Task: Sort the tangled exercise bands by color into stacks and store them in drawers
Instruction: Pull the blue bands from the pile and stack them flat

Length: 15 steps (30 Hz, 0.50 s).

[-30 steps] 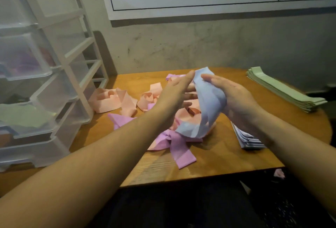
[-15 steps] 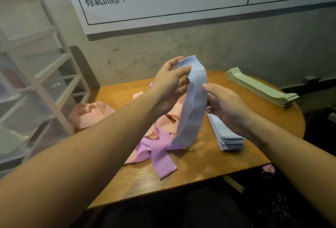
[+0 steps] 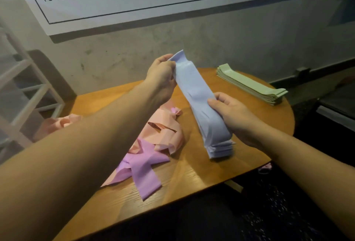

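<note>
Blue band (image 3: 194,85) pinched in both grips, left hand (image 3: 161,75), right hand (image 3: 234,117), over blue stack (image 3: 221,150).

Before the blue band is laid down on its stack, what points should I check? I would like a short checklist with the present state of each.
1. Both ends held: left hand pinches the far end of the blue band, right hand holds its near part. Ok.
2. Band free of the tangled pile: nothing pink or purple hangs from it. Ok.
3. Band flat: light creases near the middle. Not ok.
4. Band lined up over the blue stack: near end meets it, far end is raised. Not ok yet.
5. Stack edges even: hidden under the band. Cannot tell.
6. Green stack out of the way, at the far right of the table. Ok.
</note>
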### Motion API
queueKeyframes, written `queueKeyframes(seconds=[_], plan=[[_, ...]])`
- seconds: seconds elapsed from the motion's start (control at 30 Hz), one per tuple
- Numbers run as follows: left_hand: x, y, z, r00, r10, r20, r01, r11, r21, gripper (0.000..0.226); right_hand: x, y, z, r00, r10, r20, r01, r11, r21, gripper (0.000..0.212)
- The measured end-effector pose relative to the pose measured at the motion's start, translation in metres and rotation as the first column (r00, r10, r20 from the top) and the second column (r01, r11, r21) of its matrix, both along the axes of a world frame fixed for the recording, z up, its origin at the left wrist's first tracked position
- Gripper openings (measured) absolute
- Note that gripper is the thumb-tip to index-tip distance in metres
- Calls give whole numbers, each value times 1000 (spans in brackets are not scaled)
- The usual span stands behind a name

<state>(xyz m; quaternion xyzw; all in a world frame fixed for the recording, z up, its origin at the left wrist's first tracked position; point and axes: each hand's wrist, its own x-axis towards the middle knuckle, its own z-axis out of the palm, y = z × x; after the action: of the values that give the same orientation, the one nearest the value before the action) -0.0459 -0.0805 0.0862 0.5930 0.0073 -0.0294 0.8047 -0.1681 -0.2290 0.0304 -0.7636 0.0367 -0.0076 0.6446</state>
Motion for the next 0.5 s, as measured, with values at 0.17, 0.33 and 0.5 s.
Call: queueKeyframes(seconds=[0.17,0.33,0.5], plan=[[20,-24,-23,994,84,-74,-81,996,42,20,0,-18,-1,991,-101,-92,97,994,-44,30],[45,-37,-38,982,153,-114,-146,987,66,11,-3,-38,-3,984,-99,-150,92,994,-53,15],[71,-42,-47,988,127,-87,-109,977,186,9,0,-49,-10,979,-80,-186,80,997,-9,27]])
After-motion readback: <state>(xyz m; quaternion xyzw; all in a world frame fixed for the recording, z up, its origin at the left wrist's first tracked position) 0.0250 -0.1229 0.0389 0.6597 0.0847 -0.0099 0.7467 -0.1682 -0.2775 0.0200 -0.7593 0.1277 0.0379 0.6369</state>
